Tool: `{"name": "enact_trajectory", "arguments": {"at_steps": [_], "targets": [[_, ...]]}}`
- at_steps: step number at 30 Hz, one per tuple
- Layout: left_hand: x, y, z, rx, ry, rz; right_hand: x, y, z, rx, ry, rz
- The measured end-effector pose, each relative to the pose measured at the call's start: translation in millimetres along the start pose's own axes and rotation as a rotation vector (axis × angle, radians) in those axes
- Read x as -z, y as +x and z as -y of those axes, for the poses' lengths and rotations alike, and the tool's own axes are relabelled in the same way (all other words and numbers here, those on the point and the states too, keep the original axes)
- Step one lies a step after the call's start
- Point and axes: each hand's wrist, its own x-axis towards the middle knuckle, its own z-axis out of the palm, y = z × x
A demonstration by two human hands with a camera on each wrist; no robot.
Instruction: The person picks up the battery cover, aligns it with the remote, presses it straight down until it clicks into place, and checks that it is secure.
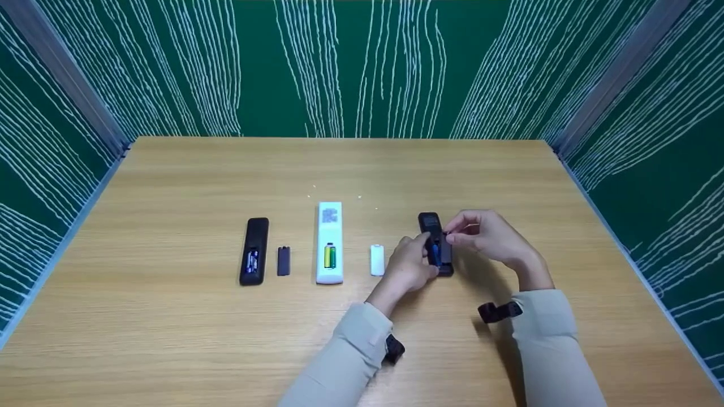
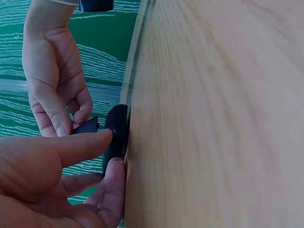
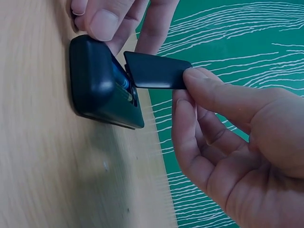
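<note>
On the right of the head view, a black remote control (image 1: 430, 222) lies back side up on the table. My left hand (image 1: 406, 264) grips it, thumb and fingers at its sides, as the left wrist view shows. Blue batteries (image 3: 122, 80) sit in its battery compartment. Between thumb and fingertips, my right hand (image 1: 491, 234) pinches a black battery cover (image 3: 159, 71). The cover stands tilted up, its far end right at the compartment's edge in the right wrist view. Part of the remote is hidden behind my left fingers.
Left on the wooden table (image 1: 169, 339) lies another black remote (image 1: 257, 234) with batteries showing, a dark cover (image 1: 284, 261) beside it. Mid-table, a white remote (image 1: 329, 226) holds green and yellow batteries; its white cover (image 1: 377, 260) lies to the right. Green walls (image 1: 350, 68) surround the table.
</note>
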Motion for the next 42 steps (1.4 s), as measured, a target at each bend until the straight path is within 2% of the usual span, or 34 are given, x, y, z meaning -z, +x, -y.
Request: {"name": "enact_trajectory", "arguments": {"at_steps": [16, 42], "targets": [[0.2, 0.6, -0.8, 0.026, -0.016, 0.002, -2.5, 1.7, -0.6, -0.024, 0.01, 0.025], [-1.4, 2.3, 1.0, 0.027, 0.02, 0.007, -5.3, 4.0, -5.2, -0.067, 0.001, 0.029]]}}
